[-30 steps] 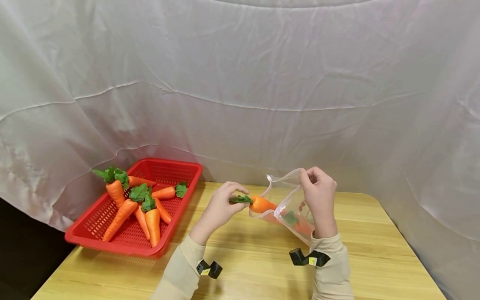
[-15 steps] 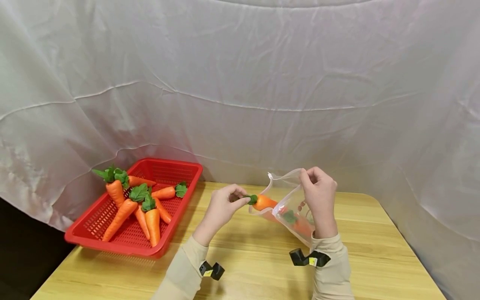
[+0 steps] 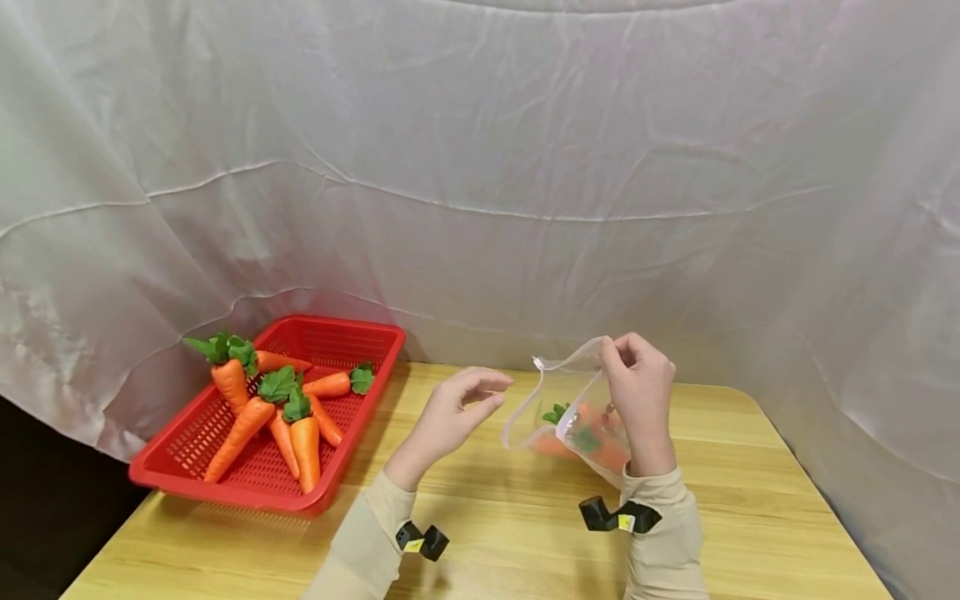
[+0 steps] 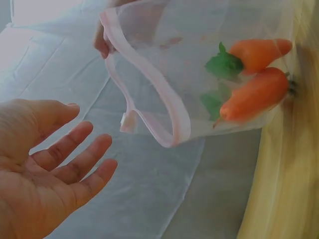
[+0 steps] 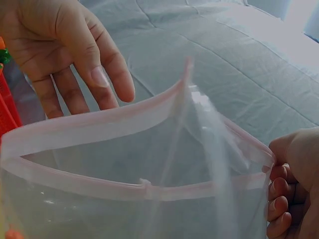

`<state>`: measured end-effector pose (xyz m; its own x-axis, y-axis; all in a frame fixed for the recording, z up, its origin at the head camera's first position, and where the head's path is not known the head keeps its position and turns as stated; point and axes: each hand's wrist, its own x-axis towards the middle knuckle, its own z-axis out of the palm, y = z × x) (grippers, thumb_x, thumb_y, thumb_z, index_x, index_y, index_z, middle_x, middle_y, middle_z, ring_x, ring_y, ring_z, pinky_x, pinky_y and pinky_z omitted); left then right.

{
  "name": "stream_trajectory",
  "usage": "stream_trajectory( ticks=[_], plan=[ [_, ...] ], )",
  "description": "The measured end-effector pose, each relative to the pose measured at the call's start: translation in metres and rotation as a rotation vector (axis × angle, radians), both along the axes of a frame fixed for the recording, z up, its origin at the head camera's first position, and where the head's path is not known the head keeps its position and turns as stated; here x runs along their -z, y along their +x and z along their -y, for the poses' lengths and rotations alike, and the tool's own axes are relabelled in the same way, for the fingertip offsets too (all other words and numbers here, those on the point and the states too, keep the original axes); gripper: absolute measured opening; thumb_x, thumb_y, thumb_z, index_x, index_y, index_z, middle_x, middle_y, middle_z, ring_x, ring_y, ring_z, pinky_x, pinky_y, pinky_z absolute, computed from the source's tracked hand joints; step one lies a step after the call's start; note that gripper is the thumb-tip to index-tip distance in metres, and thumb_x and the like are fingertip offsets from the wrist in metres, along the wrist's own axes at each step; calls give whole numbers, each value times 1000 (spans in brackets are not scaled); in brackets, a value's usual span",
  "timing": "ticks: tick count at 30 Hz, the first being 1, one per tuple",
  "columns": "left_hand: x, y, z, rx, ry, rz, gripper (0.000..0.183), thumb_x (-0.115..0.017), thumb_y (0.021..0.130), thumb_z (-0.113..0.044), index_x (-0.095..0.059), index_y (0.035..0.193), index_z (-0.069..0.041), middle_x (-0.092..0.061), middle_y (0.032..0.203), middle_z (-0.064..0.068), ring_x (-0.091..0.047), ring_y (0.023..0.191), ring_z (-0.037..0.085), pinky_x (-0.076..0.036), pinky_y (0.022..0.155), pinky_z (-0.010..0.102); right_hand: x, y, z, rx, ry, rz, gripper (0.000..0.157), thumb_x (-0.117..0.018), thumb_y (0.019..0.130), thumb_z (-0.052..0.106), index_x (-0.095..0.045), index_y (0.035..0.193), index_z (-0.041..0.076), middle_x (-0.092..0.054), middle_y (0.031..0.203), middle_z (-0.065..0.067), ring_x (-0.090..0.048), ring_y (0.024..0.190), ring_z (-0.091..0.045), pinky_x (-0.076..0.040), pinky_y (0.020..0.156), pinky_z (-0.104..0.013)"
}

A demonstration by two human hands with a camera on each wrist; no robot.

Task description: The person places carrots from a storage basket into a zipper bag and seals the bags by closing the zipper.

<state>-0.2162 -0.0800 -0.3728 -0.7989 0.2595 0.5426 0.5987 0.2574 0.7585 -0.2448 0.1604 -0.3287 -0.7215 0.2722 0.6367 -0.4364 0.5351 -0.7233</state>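
A clear zip bag [image 3: 558, 379] with a pale pink zip edge gapes toward the left. My right hand [image 3: 641, 392] pinches its upper corner and holds the mouth apart. In the left wrist view, carrots [image 4: 255, 95] with green tops lie low inside the bag, seen through its film. My left hand [image 3: 453, 417] hovers just left of the bag mouth with nothing in its fingers. Its fingers are spread and slightly bent, apart from the bag, as the left wrist view shows. A small zip slider [image 4: 128, 122] hangs at the bag's edge.
To the left, a red plastic basket [image 3: 225, 497] holds several orange carrots [image 3: 242, 439] with leafy tops. Basket and bag share a wooden table [image 3: 510, 533]. Behind it hangs a grey-white cloth [image 3: 480, 275].
A carrot pinched by its leaves in my left hand went into the bag, and the fingers let go of it. The right hand has barely moved.
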Motion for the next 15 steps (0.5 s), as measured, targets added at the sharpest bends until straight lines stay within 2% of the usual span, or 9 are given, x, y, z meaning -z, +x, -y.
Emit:
stream_trajectory(
  ticks=[4, 8, 15],
  plan=[
    [-2, 1, 3, -12, 10, -7, 21, -67, 90, -5, -69, 110, -3, -69, 112, 12, -67, 103, 27, -55, 91, 41, 0, 1, 0, -7, -3, 3, 29, -64, 90, 13, -61, 63, 2, -55, 55, -4, -41, 49, -3, -33, 49, -17],
    [-5, 2, 5, -42, -17, -3, 20, -68, 89, -6, -69, 109, -6, -69, 111, 10, -67, 102, 24, -54, 90, 44, 0, 1, -1, -9, -6, 8, 28, -64, 90, 12, -61, 64, 2, -57, 56, -6, -41, 48, -4, -33, 48, -17],
    [-12, 6, 11, -196, -93, 15, 17, -69, 90, -13, -71, 107, -13, -70, 104, 4, -66, 97, 20, -55, 85, 43, -1, 1, -1, -9, -8, 13, 28, -64, 91, 13, -62, 65, 2, -60, 58, -9, -42, 48, -4, -33, 47, -17]
  ],
)
